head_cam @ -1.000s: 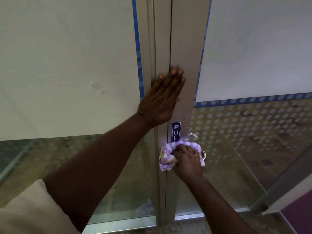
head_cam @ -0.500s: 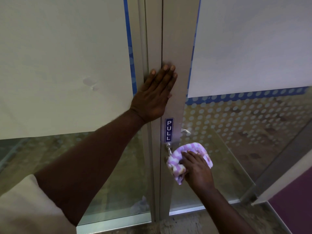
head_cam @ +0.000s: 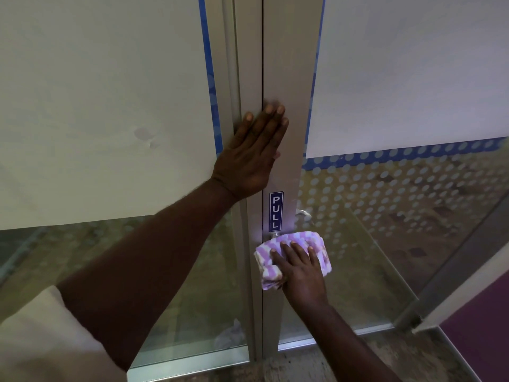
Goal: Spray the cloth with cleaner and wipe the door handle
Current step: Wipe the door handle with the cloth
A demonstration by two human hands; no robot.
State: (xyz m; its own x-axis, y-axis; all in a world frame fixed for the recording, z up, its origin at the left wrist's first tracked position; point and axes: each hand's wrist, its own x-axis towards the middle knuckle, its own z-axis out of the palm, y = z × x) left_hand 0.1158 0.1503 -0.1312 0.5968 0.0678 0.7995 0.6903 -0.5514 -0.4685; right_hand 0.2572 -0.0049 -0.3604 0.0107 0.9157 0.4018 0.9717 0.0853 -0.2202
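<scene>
A purple-and-white checked cloth (head_cam: pixel 292 244) is wrapped over the door handle just below the blue PULL sign (head_cam: pixel 276 211). My right hand (head_cam: pixel 298 271) presses and grips the cloth against the handle, which is almost fully hidden; only a bit of metal stem (head_cam: pixel 275 235) shows at the cloth's upper left. My left hand (head_cam: pixel 252 154) lies flat with fingers together on the silver door frame (head_cam: pixel 289 64), above the sign. A second metal lever (head_cam: pixel 303 214) shows behind the glass. No spray bottle is in view.
Glass panels with white frosted film and blue dotted bands flank the frame. The right-hand door leaf (head_cam: pixel 454 285) stands angled at the lower right beside a purple floor area (head_cam: pixel 482 326). A speckled floor strip (head_cam: pixel 303 365) runs below the door.
My right hand has slid the cloth back left along the handle toward the frame, after moving it right and down. The left hand stays flat on the frame.
</scene>
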